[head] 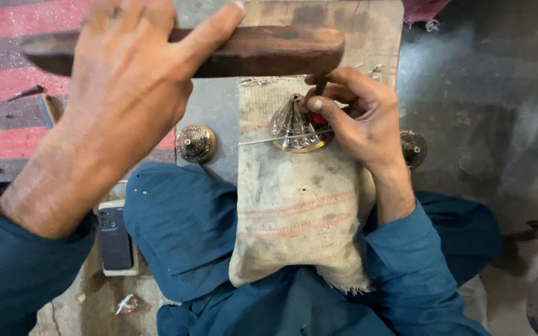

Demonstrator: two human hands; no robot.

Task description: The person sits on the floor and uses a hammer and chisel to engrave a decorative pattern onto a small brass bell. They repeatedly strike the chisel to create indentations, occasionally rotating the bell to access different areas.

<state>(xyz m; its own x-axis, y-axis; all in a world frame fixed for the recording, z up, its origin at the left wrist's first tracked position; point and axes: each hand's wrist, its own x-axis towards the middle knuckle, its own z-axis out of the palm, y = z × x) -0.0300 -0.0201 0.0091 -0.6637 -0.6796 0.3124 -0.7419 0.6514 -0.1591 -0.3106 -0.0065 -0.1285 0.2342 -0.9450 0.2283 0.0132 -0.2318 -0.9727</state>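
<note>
On the sack-covered block [294, 205] between the person's knees sits a small cone-shaped metal piece [294, 124], shiny and patterned, standing with its point up and a thin wire [269, 140] lying across its lower edge. Over it, the right hand [359, 118] is closed around a slim punch [320, 84], pinched between thumb and fingers, with the tip set against the upper side of the cone; the lower fingers rest on or just beside the cone's rim, steadying it. Raised near the camera, the left hand [129, 68] is wrapped tight around a long dark wooden mallet [256, 51], thumb laid along its top, the bar level above the punch head. To do this stroke well, it seems wise to hold the punch steady at its set angle so it does not skid down the sloped metal, and to bring the mallet down flat on the punch head with a short, measured tap rather than a heavy swing, since the thin cone would likely dent. Fingers near the punch are the main risk if the blow lands off centre. Two round metal caps [195, 143] lie on the floor either side of the block, the right one [413, 148] half hidden by the wrist, and a phone [115, 236] rests by the left knee.
</note>
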